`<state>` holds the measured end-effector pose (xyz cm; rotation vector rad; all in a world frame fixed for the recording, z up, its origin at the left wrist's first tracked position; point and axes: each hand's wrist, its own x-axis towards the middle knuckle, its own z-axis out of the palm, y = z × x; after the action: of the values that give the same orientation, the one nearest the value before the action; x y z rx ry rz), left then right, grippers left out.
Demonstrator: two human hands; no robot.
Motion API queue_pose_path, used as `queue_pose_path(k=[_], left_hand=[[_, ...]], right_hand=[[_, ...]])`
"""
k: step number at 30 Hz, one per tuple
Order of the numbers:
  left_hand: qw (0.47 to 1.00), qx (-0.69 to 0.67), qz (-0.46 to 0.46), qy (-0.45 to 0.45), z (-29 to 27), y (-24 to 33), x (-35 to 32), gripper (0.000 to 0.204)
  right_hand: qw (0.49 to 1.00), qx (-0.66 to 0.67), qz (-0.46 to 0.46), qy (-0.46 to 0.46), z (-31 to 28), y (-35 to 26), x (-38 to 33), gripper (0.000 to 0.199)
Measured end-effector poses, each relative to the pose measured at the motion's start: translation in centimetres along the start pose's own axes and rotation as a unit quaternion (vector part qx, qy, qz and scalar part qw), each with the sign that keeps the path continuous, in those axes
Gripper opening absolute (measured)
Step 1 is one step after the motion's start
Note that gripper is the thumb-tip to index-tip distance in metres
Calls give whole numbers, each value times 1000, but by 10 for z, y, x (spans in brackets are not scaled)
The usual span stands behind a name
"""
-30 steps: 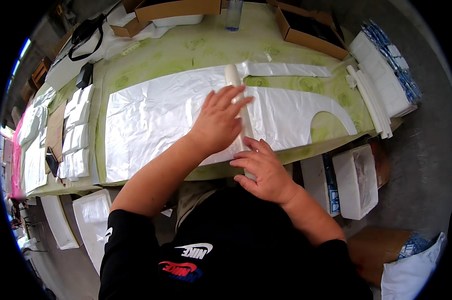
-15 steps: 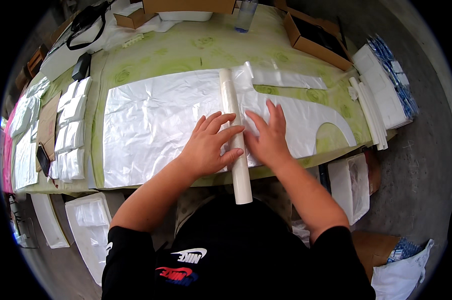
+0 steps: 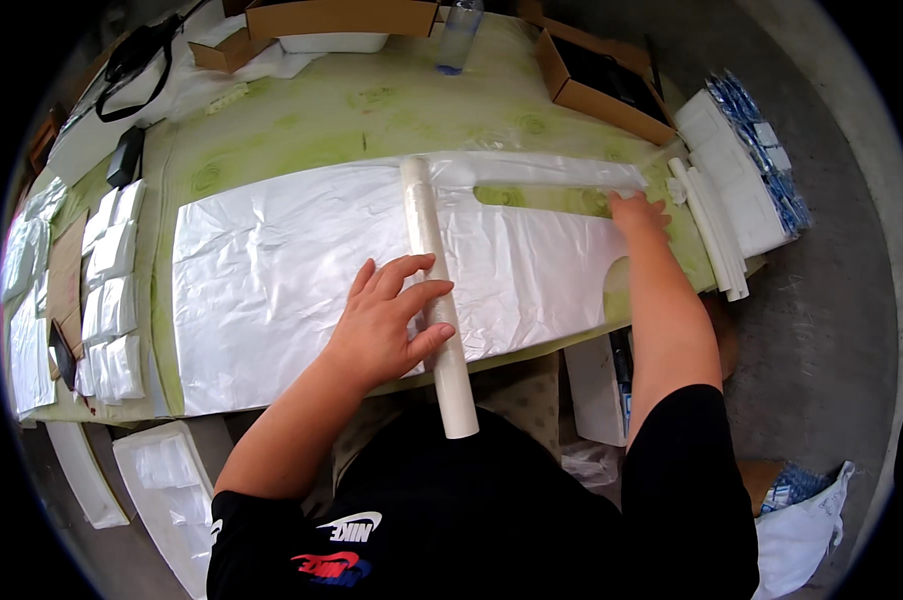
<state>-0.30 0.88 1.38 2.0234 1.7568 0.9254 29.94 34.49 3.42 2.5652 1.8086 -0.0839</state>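
the right forearm [image 3: 666,300] covered the right end of the plastic sheet [image 3: 291,270] and part of its rounded cut-out; the left hand [image 3: 371,330] and white tube [image 3: 424,215] hid a band of the sheet's middle. cardboard box [image 3: 341,20] at top was cut off by the view, dark contents of the open box [image 3: 603,107] hard to make out. right hand [image 3: 639,212] showed small, its fingertips partly lost against the pale film

left arm came in low, bent at the elbow, palm down; fingers were spread wide over the tube, index and thumb tips on it, not wrapped round. right arm was stretched out far and to the right, hand at the end of the narrow film strip [image 3: 551,172]; fingers looked bent, but cannot tell if they pinched the strip

sheet lay flat and wrinkled on the green patterned tablecloth [image 3: 311,120]; tube lay across it, near end jutting past the table edge toward the black shirt [image 3: 471,510]. white rolls [image 3: 711,235] lay right of the right hand, folded white packets [image 3: 111,290] at far left
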Motion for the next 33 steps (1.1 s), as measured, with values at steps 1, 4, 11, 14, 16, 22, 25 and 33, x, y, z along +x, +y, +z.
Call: queue_pose_path(k=[1,4,11,14,16,22,25,33], left_hand=[[1000,2,0,9,1,-1,-1,46],[1000,2,0,2,0,1,1,46],[1000,4,1,-3,-4,4,2,44],[1000,10,0,2,-1,-1,0,43],[1000,12,1,-18,3,-8,-2,44],[998,61,11,-8,4,-8,-3,45],[998,41,10,36,6,-7,-7,42],[995,10,45,90,-12,-31,-29,27]], right_hand=[[999,14,-11,28,-1,8,1,73],[983,22,-140,121,20,27,-6,74],[815,276,-490,141,49,-17,-121,82],[708,325,-617,106,32,-38,-180,81],[649,322,-685,78,15,-42,-224,63],[587,412,-697,-8,30,-28,-245,52],[644,449,-619,-12,36,-18,-246,50],[619,368,-693,-50,38,-22,-296,40]])
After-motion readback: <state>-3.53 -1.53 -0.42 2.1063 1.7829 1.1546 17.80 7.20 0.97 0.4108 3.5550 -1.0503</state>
